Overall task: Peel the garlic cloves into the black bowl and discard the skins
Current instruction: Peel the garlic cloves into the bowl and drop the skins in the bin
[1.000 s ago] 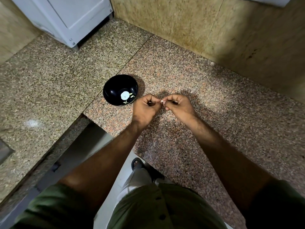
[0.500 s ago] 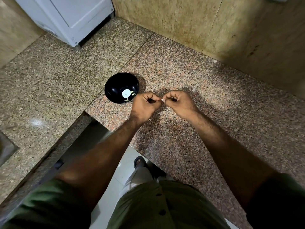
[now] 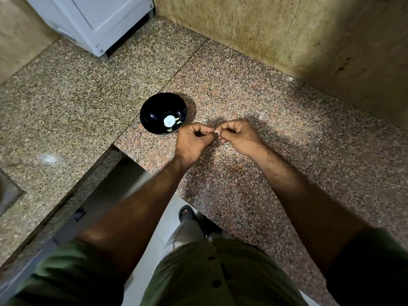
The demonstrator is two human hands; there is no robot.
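From above, looking down past the person's chest, both hands meet over the speckled granite counter. The left hand has its fingers curled in, thumb and forefinger pinching one end of a small white garlic clove. The right hand is curled the same way and pinches the clove from the other side, so the two sets of fingertips nearly touch, with the clove held up off the stone between them. Most of the clove is hidden by the fingers; whether skin is coming off is too small to tell. The black bowl stands on the counter just beside the left hand, on its far left. A white flower motif shows at its bottom. A white appliance sits in the far corner against the tan stone wall.
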